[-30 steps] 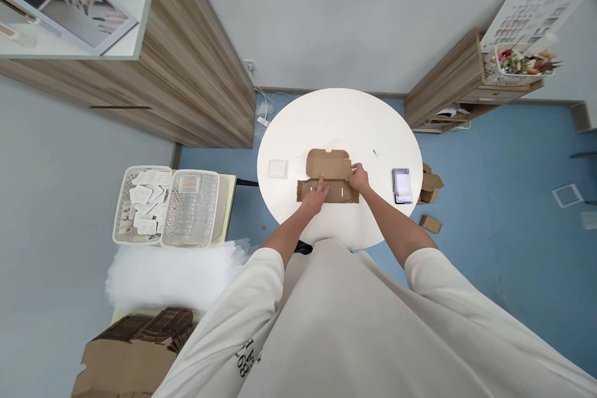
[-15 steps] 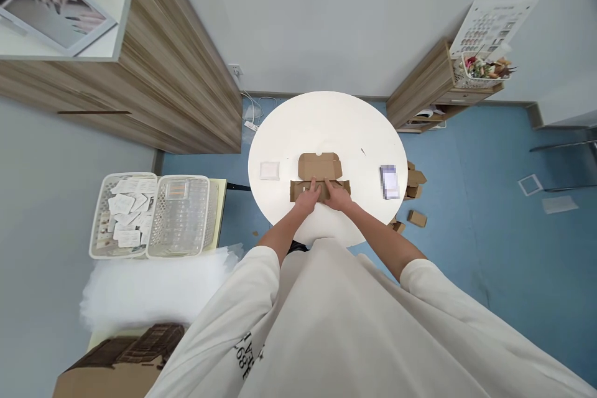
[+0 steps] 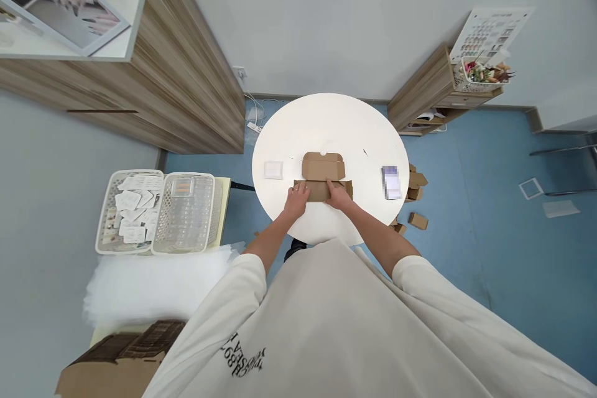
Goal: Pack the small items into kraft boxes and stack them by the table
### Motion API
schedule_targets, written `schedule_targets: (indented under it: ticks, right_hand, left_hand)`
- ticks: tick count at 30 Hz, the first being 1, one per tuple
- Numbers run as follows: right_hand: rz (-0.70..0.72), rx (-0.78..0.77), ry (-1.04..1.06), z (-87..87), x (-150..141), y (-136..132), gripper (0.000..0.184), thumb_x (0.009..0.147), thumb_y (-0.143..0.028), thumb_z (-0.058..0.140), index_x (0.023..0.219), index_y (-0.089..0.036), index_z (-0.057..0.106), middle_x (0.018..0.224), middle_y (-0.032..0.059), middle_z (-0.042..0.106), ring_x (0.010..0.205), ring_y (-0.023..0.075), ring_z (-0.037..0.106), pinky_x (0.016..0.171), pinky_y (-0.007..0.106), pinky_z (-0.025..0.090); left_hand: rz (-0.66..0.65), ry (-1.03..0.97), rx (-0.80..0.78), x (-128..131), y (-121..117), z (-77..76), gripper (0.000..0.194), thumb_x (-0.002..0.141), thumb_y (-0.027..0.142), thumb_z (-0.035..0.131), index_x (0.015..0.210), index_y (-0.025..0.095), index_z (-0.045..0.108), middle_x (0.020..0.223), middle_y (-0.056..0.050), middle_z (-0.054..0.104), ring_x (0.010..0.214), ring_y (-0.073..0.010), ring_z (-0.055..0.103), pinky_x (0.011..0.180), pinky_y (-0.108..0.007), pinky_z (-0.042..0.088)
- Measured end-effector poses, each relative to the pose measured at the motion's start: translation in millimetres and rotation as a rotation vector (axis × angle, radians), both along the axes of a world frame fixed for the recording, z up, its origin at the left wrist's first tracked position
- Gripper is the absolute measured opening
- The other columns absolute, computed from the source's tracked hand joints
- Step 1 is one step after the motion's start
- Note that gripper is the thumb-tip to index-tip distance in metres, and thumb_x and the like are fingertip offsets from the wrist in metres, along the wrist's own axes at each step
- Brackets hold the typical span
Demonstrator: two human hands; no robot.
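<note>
A partly folded brown cardboard box point(image 3: 323, 168) lies on the white round table, its lid panel spread out on the far side. At the left end of its near panel, my left hand point(image 3: 296, 199) has its fingers closed on the cardboard. My right hand point(image 3: 337, 194) grips the near panel toward its right end, the thumb side pointing inward. The undersides of both hands are hidden. Left of the box lies a flat whitish packet point(image 3: 273, 170). Over on the right is a purple and white stack point(image 3: 390, 183), its face blurred.
Several small cardboard boxes point(image 3: 416, 183) are beside the table's right edge, one on the floor point(image 3: 418, 220). At left, two white baskets point(image 3: 158, 214) hold cards and clear cases, near white packing sheets point(image 3: 140, 289) and a large carton point(image 3: 112, 373). A wooden cabinet point(image 3: 205, 74) stands behind left.
My left hand has shifted left, from the middle of the near panel to its left end. The right hand stays near the right part. The view has moved slightly.
</note>
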State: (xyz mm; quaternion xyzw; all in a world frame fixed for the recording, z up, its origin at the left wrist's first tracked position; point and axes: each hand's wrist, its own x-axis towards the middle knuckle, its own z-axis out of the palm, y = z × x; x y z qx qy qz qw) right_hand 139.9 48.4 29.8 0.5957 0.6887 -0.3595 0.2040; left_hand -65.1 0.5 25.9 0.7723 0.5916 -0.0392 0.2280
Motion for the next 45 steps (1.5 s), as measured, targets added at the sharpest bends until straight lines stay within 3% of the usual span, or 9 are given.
schedule_targets:
  ticks: [3,6,19,24,28,32,36,41,45]
  right_hand:
    - [-0.003,-0.025,-0.002,4.5,-2,1,0.109,0.090,-0.040,0.067,0.162,-0.019,-0.013,0.128,0.0174,0.061,0.108,0.0298,0.061,0.086,0.034,0.048]
    - [-0.002,-0.037,-0.001,7.1,-3,1,0.109,0.090,-0.039,0.066,0.161,-0.017,-0.013,0.123,0.0173,0.062,0.104,0.0295,0.063,0.083,0.034,0.049]
    - [0.002,-0.031,-0.023,6.1,-6,1,0.112,0.089,-0.039,0.068,0.161,-0.018,-0.015,0.127,0.0195,0.060,0.108,0.0305,0.061,0.086,0.035,0.049]
    - [0.001,-0.032,-0.028,3.7,-5,1,0.112,0.089,-0.040,0.068,0.161,-0.018,-0.016,0.130,0.0208,0.058,0.107,0.0307,0.061,0.087,0.036,0.048]
    - [-0.007,-0.034,-0.018,2.8,-5,0,0.112,0.089,-0.040,0.068,0.161,-0.020,-0.017,0.134,0.0213,0.056,0.108,0.0306,0.061,0.088,0.037,0.048]
    - [-0.006,-0.025,-0.020,2.5,-5,-1,0.113,0.088,-0.038,0.068,0.161,-0.019,-0.016,0.132,0.0203,0.058,0.111,0.0311,0.061,0.088,0.037,0.048]
    - [0.010,-0.006,-0.013,1.8,-5,-2,0.111,0.088,-0.037,0.068,0.161,-0.017,-0.014,0.128,0.0199,0.060,0.113,0.0319,0.061,0.087,0.037,0.049]
    - [0.009,-0.006,-0.004,1.9,-4,-3,0.111,0.088,-0.037,0.067,0.161,-0.018,-0.015,0.127,0.0192,0.062,0.110,0.0314,0.064,0.084,0.036,0.050]
    - [0.011,-0.011,-0.003,2.2,-4,-2,0.111,0.089,-0.037,0.067,0.161,-0.018,-0.016,0.124,0.0188,0.063,0.108,0.0314,0.064,0.083,0.036,0.050]
  left_hand:
    - [0.148,0.016,0.020,-21,-9,4.7,0.063,0.085,0.006,0.049,0.146,0.022,0.040,0.160,-0.016,0.029,0.140,-0.0340,0.037,0.110,-0.049,0.033]
    - [0.217,0.022,0.001,-28,-10,4.3,0.057,0.088,0.016,0.054,0.143,0.022,0.042,0.159,-0.017,0.027,0.136,-0.0363,0.039,0.107,-0.049,0.035]
    - [0.372,0.005,-0.031,2,15,-9.6,0.063,0.086,0.018,0.059,0.145,0.021,0.035,0.154,-0.018,0.033,0.129,-0.0325,0.048,0.101,-0.044,0.042]
    - [0.364,-0.002,-0.125,3,12,-15.3,0.042,0.091,0.023,0.057,0.133,0.024,0.049,0.148,-0.016,0.040,0.130,-0.0320,0.048,0.102,-0.044,0.042]
    - [0.343,-0.067,-0.172,7,10,-12.7,0.038,0.094,0.016,0.049,0.131,0.023,0.049,0.138,-0.015,0.050,0.121,-0.0269,0.056,0.098,-0.040,0.044]
    - [0.259,-0.160,-0.151,14,7,-2.0,0.046,0.095,0.014,0.045,0.140,0.024,0.040,0.134,-0.013,0.055,0.112,-0.0245,0.062,0.093,-0.036,0.047]
    - [0.267,-0.234,-0.097,22,4,4.1,0.063,0.098,0.033,0.050,0.152,0.021,0.020,0.139,-0.016,0.055,0.119,-0.0275,0.060,0.094,-0.038,0.047]
    - [0.400,-0.190,-0.193,26,12,-4.1,0.032,0.102,0.036,0.043,0.130,0.020,0.044,0.125,-0.013,0.062,0.108,-0.0235,0.064,0.085,-0.033,0.049]
    - [0.351,-0.092,-0.190,26,18,-10.0,0.019,0.101,0.030,0.047,0.116,0.022,0.052,0.119,-0.010,0.060,0.100,-0.0216,0.065,0.082,-0.032,0.049]
